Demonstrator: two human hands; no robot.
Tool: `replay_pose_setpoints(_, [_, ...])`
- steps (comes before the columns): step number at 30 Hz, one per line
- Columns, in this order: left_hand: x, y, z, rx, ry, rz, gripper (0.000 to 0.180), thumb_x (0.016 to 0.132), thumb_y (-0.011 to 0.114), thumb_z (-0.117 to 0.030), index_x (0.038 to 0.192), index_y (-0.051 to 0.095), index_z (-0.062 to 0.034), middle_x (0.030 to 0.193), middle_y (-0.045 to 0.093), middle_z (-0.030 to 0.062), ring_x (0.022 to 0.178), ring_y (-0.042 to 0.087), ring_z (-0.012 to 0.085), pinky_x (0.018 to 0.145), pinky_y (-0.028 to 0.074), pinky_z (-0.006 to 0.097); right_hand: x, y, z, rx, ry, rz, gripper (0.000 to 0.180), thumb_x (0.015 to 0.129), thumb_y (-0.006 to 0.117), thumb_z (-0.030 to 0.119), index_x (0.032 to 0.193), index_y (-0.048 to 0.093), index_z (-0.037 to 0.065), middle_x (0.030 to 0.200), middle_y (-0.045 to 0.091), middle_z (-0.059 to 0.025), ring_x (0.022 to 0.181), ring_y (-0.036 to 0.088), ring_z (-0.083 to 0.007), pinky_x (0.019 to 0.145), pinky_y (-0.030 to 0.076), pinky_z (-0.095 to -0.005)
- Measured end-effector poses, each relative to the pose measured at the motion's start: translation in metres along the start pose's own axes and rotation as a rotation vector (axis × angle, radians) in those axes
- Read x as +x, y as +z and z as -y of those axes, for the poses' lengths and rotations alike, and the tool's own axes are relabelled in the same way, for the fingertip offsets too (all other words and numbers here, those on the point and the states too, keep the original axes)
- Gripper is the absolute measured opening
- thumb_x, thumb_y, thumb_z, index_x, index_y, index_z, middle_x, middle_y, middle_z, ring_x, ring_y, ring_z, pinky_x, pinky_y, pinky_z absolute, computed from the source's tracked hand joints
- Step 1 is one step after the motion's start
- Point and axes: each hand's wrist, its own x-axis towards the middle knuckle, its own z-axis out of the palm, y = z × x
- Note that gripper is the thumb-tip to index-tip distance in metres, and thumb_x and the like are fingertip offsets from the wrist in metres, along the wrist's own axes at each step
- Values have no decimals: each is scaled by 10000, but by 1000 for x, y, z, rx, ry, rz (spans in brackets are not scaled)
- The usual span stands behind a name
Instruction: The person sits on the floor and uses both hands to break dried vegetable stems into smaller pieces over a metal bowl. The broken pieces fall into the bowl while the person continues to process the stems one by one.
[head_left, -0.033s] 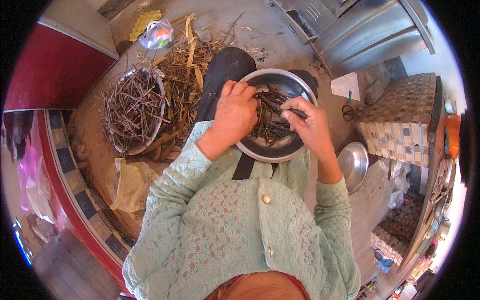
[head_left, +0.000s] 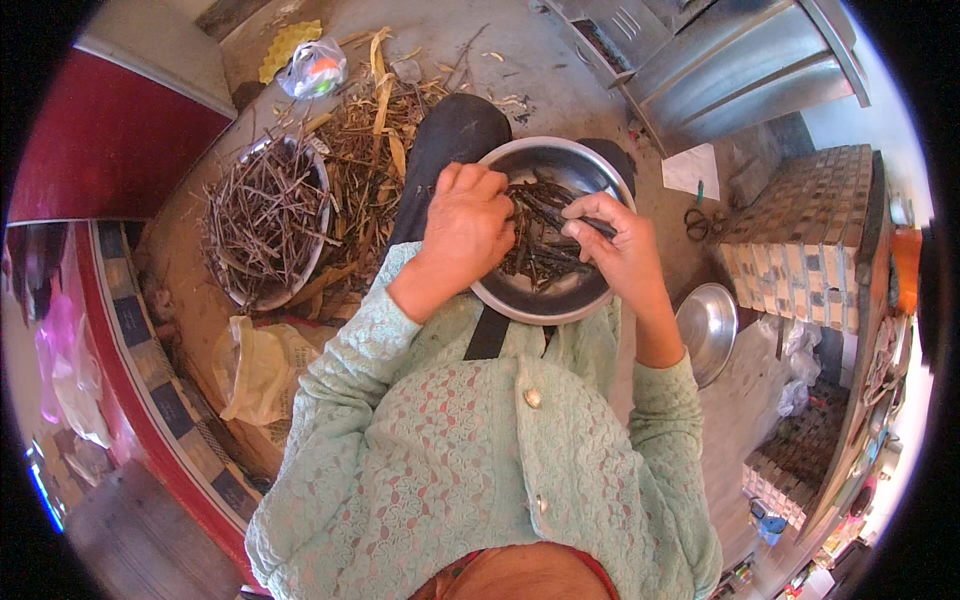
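Note:
A steel bowl (head_left: 545, 316) rests in my lap between my dark-trousered knees. Inside lie thin dark brown pieces (head_left: 541, 262), long and stick-like, perhaps dried pods or twigs; their kind is not clear. My left hand (head_left: 466, 218) is at the bowl's left side, fingers curled inward over the rim, and its fingertips are hidden from view. Above the bowl's right half, my right hand (head_left: 617, 245) pinches a dark stick-like piece between thumb and fingers. That piece points toward the left hand.
A basin (head_left: 323, 180) heaped with brown twigs (head_left: 262, 222) stands on the left, beside scattered dry stalks and husks (head_left: 372, 170). Right of me are a shallow metal pan (head_left: 706, 335), scissors (head_left: 697, 222) and a tiled block (head_left: 795, 240). A plastic bag (head_left: 312, 68) lies far left.
My left hand has shifted very slightly left, away from the bowl's middle. The right hand and the bowl look nearly the same.

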Motion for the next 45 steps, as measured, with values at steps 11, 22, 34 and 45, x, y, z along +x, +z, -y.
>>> replay_pose_setpoints(11, [-11, -33, 13, -741, -561, 103, 122, 838, 651, -63, 949, 629, -16, 798, 635, 11, 741, 565, 56, 648, 453, 222, 3, 1, 0, 153, 33, -2, 125, 849, 573, -38, 971, 576, -10, 853, 650, -54, 579, 558, -66, 529, 454, -212])
replay_pose_setpoints(22, [-25, -37, 31, -1230, -674, 30, 138, 885, 581, -62, 996, 628, 5, 816, 655, 41, 720, 594, 91, 644, 466, 223, 2, 1, -2, 263, 66, -36, 107, 861, 634, 71, 934, 608, -3, 766, 640, -43, 571, 568, -70, 528, 467, -204])
replay_pose_setpoints(34, [-26, -31, 20, -1276, -648, 142, 111, 888, 589, -86, 942, 626, 4, 758, 637, 46, 679, 594, 104, 596, 466, 219, -1, 0, -5, 227, -4, -32, 157, 875, 639, 175, 893, 611, 22, 722, 630, -33, 552, 545, -65, 512, 446, -201])
replay_pose_setpoints(45, [-29, -56, 49, 23, -535, -322, 309, 769, 640, 11, 1076, 604, -9, 867, 637, 106, 649, 612, 186, 587, 490, 285, -3, -2, -5, 405, -14, -28, 135, 910, 580, 141, 932, 585, 8, 742, 645, -68, 556, 549, -70, 515, 451, -200])
